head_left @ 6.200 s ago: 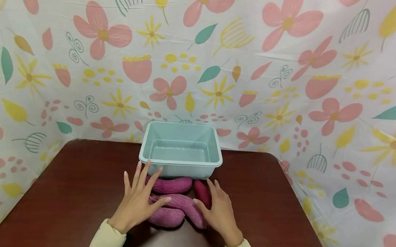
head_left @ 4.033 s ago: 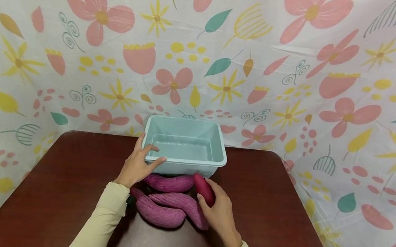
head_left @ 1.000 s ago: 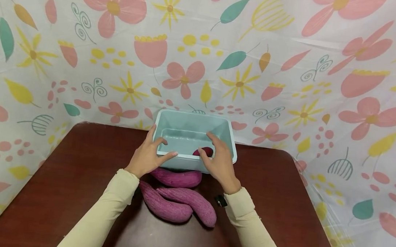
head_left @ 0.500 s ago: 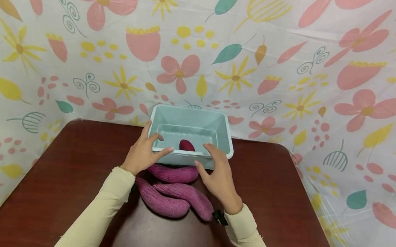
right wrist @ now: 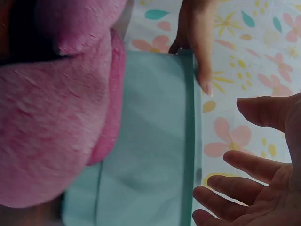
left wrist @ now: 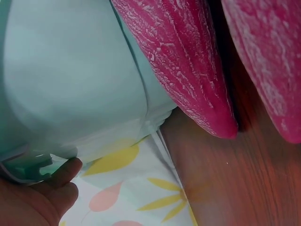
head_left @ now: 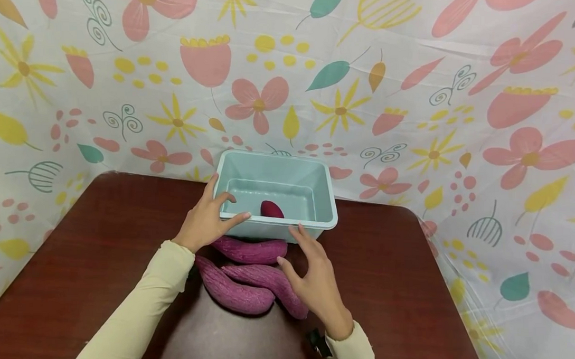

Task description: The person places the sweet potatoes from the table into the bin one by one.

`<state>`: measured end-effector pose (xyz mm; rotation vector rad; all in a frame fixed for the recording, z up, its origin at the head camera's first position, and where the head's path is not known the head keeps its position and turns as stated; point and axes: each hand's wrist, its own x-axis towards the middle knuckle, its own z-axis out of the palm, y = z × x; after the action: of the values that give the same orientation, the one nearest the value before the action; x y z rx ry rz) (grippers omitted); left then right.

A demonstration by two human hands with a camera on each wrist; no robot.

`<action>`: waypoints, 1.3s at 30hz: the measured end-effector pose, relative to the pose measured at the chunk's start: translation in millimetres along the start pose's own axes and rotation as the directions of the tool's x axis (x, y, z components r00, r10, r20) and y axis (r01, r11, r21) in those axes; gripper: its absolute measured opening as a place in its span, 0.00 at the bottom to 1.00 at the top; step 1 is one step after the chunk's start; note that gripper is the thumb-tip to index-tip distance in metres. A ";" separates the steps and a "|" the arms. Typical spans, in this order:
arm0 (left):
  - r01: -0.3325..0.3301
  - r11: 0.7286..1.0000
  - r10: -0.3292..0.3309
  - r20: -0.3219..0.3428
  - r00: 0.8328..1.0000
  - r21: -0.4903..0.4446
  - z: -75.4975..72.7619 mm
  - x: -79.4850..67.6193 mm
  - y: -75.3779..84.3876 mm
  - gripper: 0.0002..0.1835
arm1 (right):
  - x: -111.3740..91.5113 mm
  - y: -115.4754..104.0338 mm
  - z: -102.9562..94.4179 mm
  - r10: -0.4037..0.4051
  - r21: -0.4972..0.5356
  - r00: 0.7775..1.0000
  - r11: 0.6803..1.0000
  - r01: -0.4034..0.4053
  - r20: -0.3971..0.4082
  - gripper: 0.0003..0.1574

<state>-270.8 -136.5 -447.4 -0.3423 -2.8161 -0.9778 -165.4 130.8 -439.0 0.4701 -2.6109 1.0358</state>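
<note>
Head view puts the dark red vegetable inside the light blue tub, toward its near side, the lower part hidden behind the near rim. A few seconds ago it lay on the table at the right; since then the right hand has let it go in the tub and drawn back toward the near side, out past the rim. That hand is now spread wide with nothing in it, thumb well apart from the fingers, above the right ends of the purple vegetables; whether its thumb touches any of them I cannot tell.

The left hand holds the near left corner of the tub, thumb along the near rim and index finger bent in over the inside, which seems to steady it.

Three long purple vegetables remain on the table: the far one just in front of the tub, the near left one and the near right one side by side nearer the person. With one vegetable in and three outside, the loading looks barely begun, and the free right hand appears well placed for the far one.
</note>
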 end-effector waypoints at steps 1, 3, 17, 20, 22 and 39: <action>0.001 1.000 -0.001 0.006 1.000 -0.001 0.1 0.2 0.3 0.35 | -2.1 0.8 0.8 0.006 0.002 1.000 1.000 -0.006 0.001 0.39; 0.003 1.000 -0.003 0.013 1.000 0.003 0.2 0.5 0.5 0.35 | -6.3 2.5 3.0 0.016 0.009 1.000 1.000 -0.016 0.003 0.39; 0.028 1.000 -0.028 0.045 0.999 0.007 -2.3 -5.7 1.0 0.36 | -45.2 18.1 22.4 0.129 0.010 0.992 0.992 -0.129 0.011 0.35; 0.020 1.000 -0.020 0.039 0.999 0.014 -4.2 -3.3 2.6 0.37 | -52.3 21.9 26.3 0.152 0.017 0.988 0.988 -0.152 -0.001 0.35; 0.022 1.000 -0.022 0.040 0.999 0.012 -4.6 -2.2 2.6 0.37 | -56.9 24.3 29.3 0.167 0.023 0.986 0.986 -0.167 -0.004 0.36; 0.033 0.999 -0.033 0.043 0.999 -0.007 -3.4 -3.0 2.5 0.37 | -84.6 34.7 41.6 0.280 0.035 0.960 0.959 -0.280 0.007 0.41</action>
<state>-267.1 -137.2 -443.9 -0.3227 -2.8654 -1.0002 -109.0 141.6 -521.4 0.1083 -2.7192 1.1680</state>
